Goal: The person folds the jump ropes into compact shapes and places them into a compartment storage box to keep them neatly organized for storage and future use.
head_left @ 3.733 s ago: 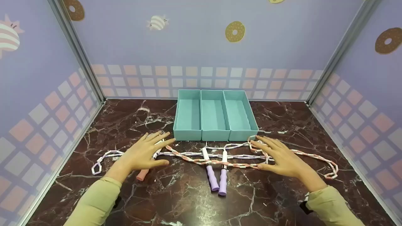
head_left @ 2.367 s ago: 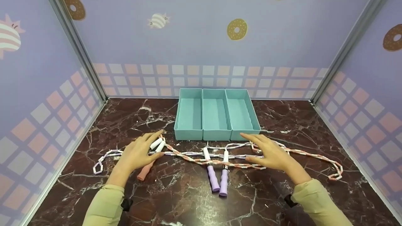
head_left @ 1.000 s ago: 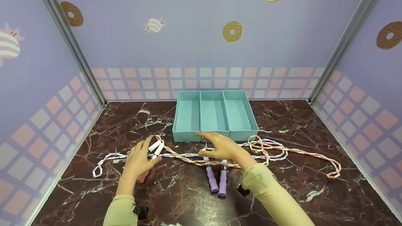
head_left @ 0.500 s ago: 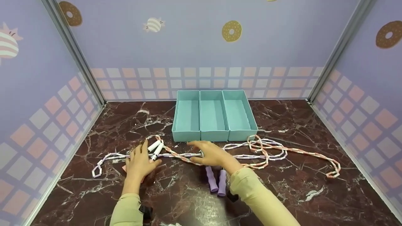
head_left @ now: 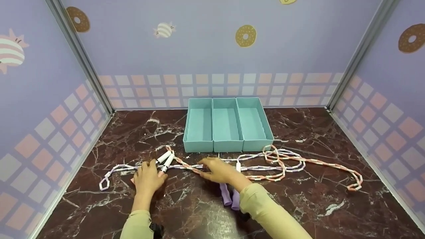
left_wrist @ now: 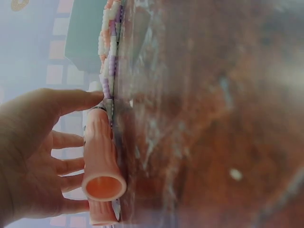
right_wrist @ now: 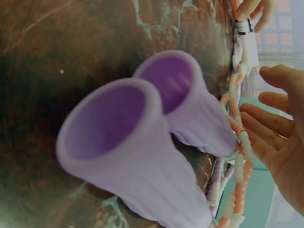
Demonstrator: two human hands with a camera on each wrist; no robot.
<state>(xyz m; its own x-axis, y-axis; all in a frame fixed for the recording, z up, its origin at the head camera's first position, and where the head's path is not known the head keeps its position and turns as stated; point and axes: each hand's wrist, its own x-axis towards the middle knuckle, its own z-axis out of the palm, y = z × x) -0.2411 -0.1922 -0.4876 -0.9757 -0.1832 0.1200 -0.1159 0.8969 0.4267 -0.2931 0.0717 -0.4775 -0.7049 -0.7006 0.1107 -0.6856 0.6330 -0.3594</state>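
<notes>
Two beaded jump ropes lie stretched and crossed over the dark marble table, one orange and white, the other purple and white. My left hand (head_left: pixel 148 176) is lowered over the orange handles (left_wrist: pixel 100 149); its fingers reach against them, fingertips partly hidden, and the thumb lies by the white upper part. White handle ends (head_left: pixel 167 163) stick out past the fingers. My right hand (head_left: pixel 219 170) hovers with extended fingers over the orange beaded rope (right_wrist: pixel 242 185), just above the purple handles (right_wrist: pixel 142 156). In the head view it partly covers these handles.
Behind the ropes stands a teal box (head_left: pixel 227 146) with three compartments. The purple rope's loop (head_left: pixel 104 184) spreads left, the orange rope's loop (head_left: pixel 354 186) right. Patterned walls (head_left: pixel 212 49) enclose the table on the back and sides.
My right hand has moved left from the right-hand rope coils to above the purple handles and further left. My left hand has lowered onto the orange handles. The ropes have hardly shifted.
</notes>
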